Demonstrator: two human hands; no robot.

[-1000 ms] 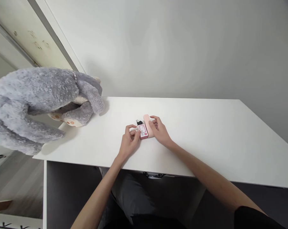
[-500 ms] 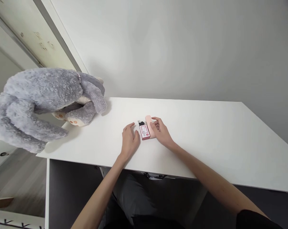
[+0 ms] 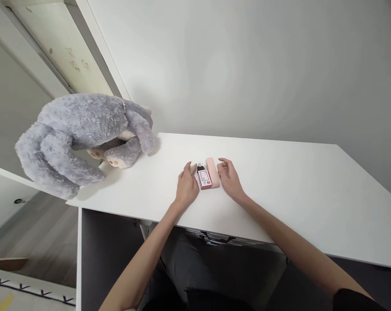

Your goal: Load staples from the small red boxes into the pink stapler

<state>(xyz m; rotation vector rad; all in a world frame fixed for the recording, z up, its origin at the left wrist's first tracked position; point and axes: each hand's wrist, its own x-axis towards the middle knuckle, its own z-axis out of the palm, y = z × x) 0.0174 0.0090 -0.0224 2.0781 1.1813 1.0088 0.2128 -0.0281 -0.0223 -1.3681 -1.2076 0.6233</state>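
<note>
A small red and white box [image 3: 205,179] lies flat on the white desk [image 3: 279,190], with a pale pink oblong case [image 3: 212,172] beside it on the right and a little black object [image 3: 200,166] at its far end. My left hand [image 3: 187,187] rests on the desk just left of the box, fingers stretched out and empty. My right hand [image 3: 229,177] lies just right of the pink case, fingers loosely apart, holding nothing.
A large grey plush toy [image 3: 85,134] sprawls over the desk's far left corner, limbs hanging off the edge. A plain wall stands behind the desk. A door frame and wooden floor show at the left.
My left hand has let go of the box and opened flat beside it. My right hand has come off the pink case and opened. The view has shifted left.
</note>
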